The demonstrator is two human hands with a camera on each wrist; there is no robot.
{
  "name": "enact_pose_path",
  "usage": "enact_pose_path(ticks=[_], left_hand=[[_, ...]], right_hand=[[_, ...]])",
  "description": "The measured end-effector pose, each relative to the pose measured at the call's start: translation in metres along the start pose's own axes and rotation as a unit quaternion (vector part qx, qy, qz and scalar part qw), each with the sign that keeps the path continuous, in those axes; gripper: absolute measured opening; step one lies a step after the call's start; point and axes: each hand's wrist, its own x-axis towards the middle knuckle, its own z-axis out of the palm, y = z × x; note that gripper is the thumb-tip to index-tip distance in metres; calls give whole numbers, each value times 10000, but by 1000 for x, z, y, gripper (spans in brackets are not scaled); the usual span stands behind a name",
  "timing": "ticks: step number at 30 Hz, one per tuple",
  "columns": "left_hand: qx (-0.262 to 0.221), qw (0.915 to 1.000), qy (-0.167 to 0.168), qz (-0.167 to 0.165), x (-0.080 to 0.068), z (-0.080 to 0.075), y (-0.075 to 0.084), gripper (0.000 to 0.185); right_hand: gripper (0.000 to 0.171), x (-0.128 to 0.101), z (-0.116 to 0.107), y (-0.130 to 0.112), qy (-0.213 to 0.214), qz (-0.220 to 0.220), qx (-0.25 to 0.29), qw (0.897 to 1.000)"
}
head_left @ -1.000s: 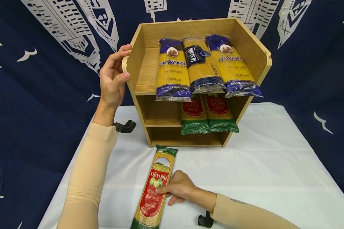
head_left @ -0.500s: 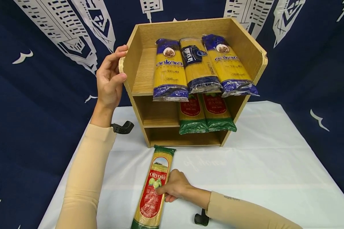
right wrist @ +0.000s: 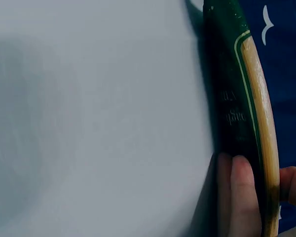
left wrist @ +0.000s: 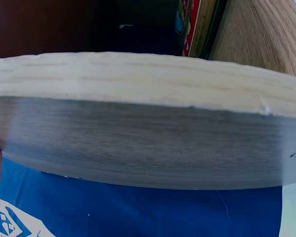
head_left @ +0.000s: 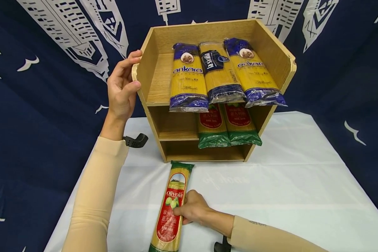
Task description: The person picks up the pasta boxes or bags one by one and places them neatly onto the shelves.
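Observation:
A wooden shelf unit (head_left: 280, 59) stands on the white table (head_left: 286, 189). My left hand (head_left: 123, 85) holds its upper left side wall, thumb on the front edge; the left wrist view is filled by that wall (left wrist: 148, 143). An Olivoila spaghetti pack (head_left: 171, 210) lies flat in front of the shelf. My right hand (head_left: 190, 210) grips its right edge, fingers curled round the pack (right wrist: 241, 128) in the right wrist view. Three blue-and-yellow spaghetti packs (head_left: 220, 71) lie on the top shelf. Two red-and-green packs (head_left: 226, 126) sit on the middle shelf.
The left half of each shelf level is bare wood (head_left: 173, 124). A dark blue cloth with white building prints (head_left: 50, 45) hangs behind and around the table. Black wrist mounts show by my left wrist (head_left: 135, 141) and right forearm (head_left: 221, 246).
My right hand has closed more tightly on the pack's edge, and the pack has shifted slightly. The left hand stays on the shelf wall.

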Motion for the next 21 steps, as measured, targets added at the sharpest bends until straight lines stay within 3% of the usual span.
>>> enact_pose_path(ticks=[6, 12, 21], left_hand=[[42, 10000, 1, 31, 1, 0, 0, 52], [-18, 10000, 2, 39, 1, 1, 0, 52], [-59, 10000, 53, 12, -1, 1, -1, 53]], right_hand=[[26, -2, -1, 4, -304, -112, 444, 9985], [31, -3, -4, 12, -208, -34, 846, 9962], [24, -4, -9, 19, -327, 26, 1344, 9904]])
